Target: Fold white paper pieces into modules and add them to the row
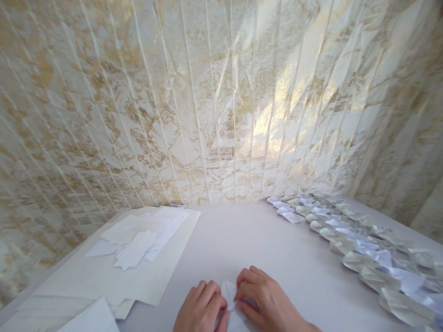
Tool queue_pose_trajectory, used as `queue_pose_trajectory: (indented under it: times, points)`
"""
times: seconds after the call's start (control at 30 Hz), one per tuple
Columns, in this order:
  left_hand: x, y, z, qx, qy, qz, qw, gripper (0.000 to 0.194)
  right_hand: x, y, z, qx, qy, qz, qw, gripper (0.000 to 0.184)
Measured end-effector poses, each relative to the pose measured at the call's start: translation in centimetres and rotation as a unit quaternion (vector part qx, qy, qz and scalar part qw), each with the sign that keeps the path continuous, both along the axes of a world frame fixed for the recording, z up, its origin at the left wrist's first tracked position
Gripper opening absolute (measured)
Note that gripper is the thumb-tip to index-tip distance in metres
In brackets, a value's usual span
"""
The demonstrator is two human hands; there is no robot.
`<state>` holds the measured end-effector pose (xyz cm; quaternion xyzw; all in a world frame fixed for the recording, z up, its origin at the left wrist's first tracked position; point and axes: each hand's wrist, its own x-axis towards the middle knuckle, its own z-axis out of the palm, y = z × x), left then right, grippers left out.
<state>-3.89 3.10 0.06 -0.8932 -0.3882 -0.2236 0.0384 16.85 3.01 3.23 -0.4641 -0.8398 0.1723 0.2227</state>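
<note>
Both of my hands rest at the near edge of a white table (249, 240), pressed on a small folded white paper piece (229, 292). My left hand (201, 308) has its fingers curled down on the left side of the paper. My right hand (266, 299) pinches the paper's right side with bent fingers. Only the paper's upper point shows between the two hands; the remainder is hidden under them.
Loose white paper sheets (138, 240) lie piled on larger sheets at the left. A row of several finished folded paper shapes (356, 244) runs along the right side of the table. A cream and gold patterned curtain (214, 101) hangs close behind.
</note>
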Motion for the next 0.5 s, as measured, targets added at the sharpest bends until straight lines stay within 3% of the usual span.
queue_pose_trajectory:
  times: [0.27, 0.43, 0.5]
  points:
    - [0.5, -0.1, 1.0, -0.05, -0.023, 0.096, 0.994, 0.01, -1.2, 0.7, -0.2, -0.04, 0.019, -0.066, 0.997, 0.008]
    - [0.9, -0.4, 0.9, -0.071, -0.071, 0.108, 0.989, 0.001, -1.6, 0.5, -0.2, -0.046, 0.029, -0.081, 0.995, 0.012]
    - [0.8, -0.4, 0.8, -0.092, -0.087, 0.106, 0.986, 0.012, -1.4, 0.5, 0.1, -0.06, 0.04, -0.084, 0.994, 0.016]
